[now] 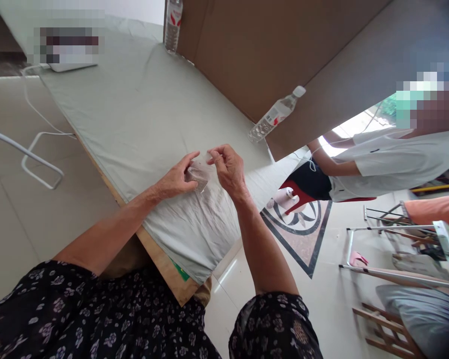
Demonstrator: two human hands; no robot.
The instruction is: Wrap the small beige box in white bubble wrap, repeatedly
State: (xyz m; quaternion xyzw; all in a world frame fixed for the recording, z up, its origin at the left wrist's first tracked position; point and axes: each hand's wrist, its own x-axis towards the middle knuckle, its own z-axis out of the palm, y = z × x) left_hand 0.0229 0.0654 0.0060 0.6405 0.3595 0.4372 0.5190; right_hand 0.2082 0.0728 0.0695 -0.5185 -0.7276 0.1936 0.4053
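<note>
Between my two hands is a small clear plastic packet or box (199, 178), see-through, over the pale cloth on the table (134, 114). My left hand (176, 178) holds its left side, with the thumb and a finger curved round it. My right hand (229, 168) is at its upper right side, thumb and forefinger pinched together near a clear edge. Whether that pinch holds film is too small to tell.
A clear bottle (275, 117) leans against a large brown cardboard panel (247, 55); another bottle (172, 27) stands at its far left end. A white device with a cable (73, 60) lies at the back left. A person in a white shirt (392, 152) sits at the right.
</note>
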